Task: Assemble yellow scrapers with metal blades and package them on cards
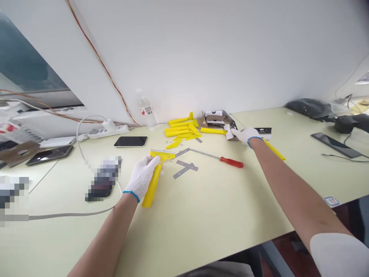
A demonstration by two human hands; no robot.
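"What's the left hand (141,177) doing?"

"It's gripping a yellow plastic scraper (152,184), wide-headed and thick-handled, at seven o'clock on the bench (201,231)."

"And the right hand (246,135)?"

"It's stretching out at three o'clock, open, fingertips meeting a white card (229,131)."

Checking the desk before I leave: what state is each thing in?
Yellow scraper, held in the gloved left hand
Gloved right hand, open, by the cardboard box
Red-handled screwdriver, lying flat
Smartphone, screen dark
Plastic bottle, standing upright
Power strip, plug inserted
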